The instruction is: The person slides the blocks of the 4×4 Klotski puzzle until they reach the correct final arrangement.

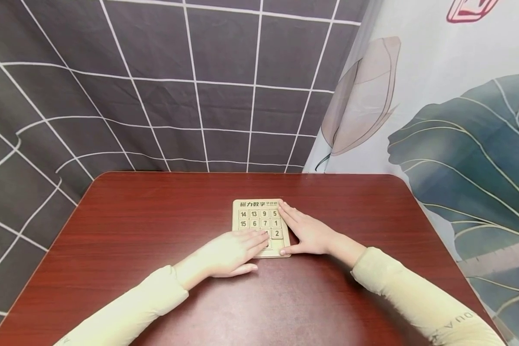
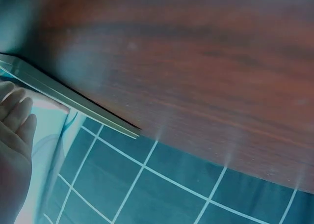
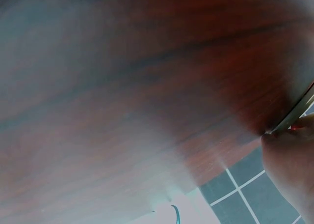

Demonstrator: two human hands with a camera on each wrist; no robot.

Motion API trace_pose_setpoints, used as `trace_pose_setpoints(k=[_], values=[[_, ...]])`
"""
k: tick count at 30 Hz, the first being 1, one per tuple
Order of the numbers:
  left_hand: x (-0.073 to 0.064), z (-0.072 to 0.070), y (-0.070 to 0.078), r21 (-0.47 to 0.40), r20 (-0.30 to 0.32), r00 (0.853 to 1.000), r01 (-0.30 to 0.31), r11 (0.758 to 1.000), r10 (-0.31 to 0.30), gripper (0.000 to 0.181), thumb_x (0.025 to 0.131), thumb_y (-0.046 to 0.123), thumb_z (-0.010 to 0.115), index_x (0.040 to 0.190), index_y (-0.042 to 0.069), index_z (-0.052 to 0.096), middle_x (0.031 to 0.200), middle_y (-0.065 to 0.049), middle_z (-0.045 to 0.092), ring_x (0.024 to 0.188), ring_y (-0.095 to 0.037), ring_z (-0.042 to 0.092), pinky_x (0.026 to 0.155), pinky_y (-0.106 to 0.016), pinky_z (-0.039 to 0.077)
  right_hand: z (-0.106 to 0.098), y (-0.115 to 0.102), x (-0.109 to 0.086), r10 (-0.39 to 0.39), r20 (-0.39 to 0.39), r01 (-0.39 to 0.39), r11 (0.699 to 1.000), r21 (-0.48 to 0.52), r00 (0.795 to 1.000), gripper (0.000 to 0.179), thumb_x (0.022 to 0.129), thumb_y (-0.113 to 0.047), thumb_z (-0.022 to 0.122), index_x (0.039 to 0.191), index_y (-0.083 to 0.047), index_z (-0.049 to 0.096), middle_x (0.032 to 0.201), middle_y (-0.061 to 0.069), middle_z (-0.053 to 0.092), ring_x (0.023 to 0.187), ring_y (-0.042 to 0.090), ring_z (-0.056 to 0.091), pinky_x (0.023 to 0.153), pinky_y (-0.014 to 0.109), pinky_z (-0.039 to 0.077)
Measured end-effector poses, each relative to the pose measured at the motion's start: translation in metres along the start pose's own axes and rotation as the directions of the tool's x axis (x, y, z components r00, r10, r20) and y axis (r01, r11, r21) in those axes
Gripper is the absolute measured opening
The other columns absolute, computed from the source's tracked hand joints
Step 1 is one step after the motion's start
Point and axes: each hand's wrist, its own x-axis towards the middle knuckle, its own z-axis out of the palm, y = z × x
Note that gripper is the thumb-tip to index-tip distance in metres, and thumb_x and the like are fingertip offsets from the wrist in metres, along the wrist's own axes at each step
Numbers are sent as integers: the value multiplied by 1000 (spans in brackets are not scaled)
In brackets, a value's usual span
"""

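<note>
A square wooden number slide puzzle [image 1: 264,218], with dark Chinese characters along its top, lies flat on the table. Its upper rows read 14, 13, 9, 5 and 15, 6, 7, 1, and a 2 tile [image 1: 277,233] ends the third row. Below the 2 is a vacant slot. My left hand [image 1: 231,252] lies over the lower left tiles, fingers extended, hiding most of them. Along the right border rests my right hand [image 1: 309,234], its straight fingers at the upper corner and its thumb spread to the lower one. Both wrist views show the puzzle's side edge [image 2: 73,98] low over the wood.
The reddish-brown table [image 1: 155,206] has rounded far corners. Behind it hangs a dark curtain with a white grid [image 1: 155,96]. A pale curtain with large leaf prints [image 1: 458,134] hangs at the right. Cream sleeves [image 1: 142,302] cover both forearms.
</note>
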Motion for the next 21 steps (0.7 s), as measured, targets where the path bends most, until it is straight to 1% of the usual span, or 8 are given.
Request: trace_pose_setpoints(k=[7, 10, 13, 17, 21], values=[[20, 5, -7, -6, 43, 998, 34, 999, -34, 63, 108, 47, 54, 155, 4, 53, 162, -11, 54, 151, -26, 52, 128, -39, 42, -2, 0, 1, 5, 5, -5, 1000, 2, 1000, 115, 91, -60, 74, 167, 5, 18, 179, 20, 9, 165, 36, 20, 133, 53, 29], [24, 6, -8, -14, 61, 997, 50, 999, -49, 64, 109, 47, 52, 156, 5, 52, 162, -11, 53, 152, -26, 51, 128, -39, 41, -3, -1, 2, 4, 5, -4, 1000, 2, 1000, 115, 91, -60, 74, 167, 5, 18, 179, 20, 9, 165, 37, 21, 133, 53, 29], [26, 4, -8, -23, 75, 996, 55, 998, -54, 64, 109, 48, 52, 156, 4, 52, 162, -11, 53, 152, -26, 51, 128, -39, 41, -4, -1, 2, 7, 11, -7, 1000, 3, 1000, 114, 92, -60, 74, 167, 5, 18, 179, 20, 9, 165, 37, 20, 133, 53, 30], [25, 2, -4, -19, 70, 997, 34, 999, -32, 63, 109, 47, 53, 154, 4, 54, 161, -11, 54, 151, -25, 52, 128, -38, 42, -3, -1, 2, 13, 16, -13, 1000, 9, 1000, 114, 92, -60, 74, 167, 5, 18, 179, 19, 8, 165, 36, 20, 133, 53, 29], [22, 3, 1, -2, 34, 999, -19, 1000, 19, 62, 107, 48, 55, 151, 4, 57, 157, -11, 59, 147, -24, 56, 126, -38, 44, -2, 0, 1, 13, 8, -13, 1000, 10, 1000, 115, 91, -60, 75, 167, 5, 18, 179, 19, 8, 165, 37, 20, 133, 53, 29]])
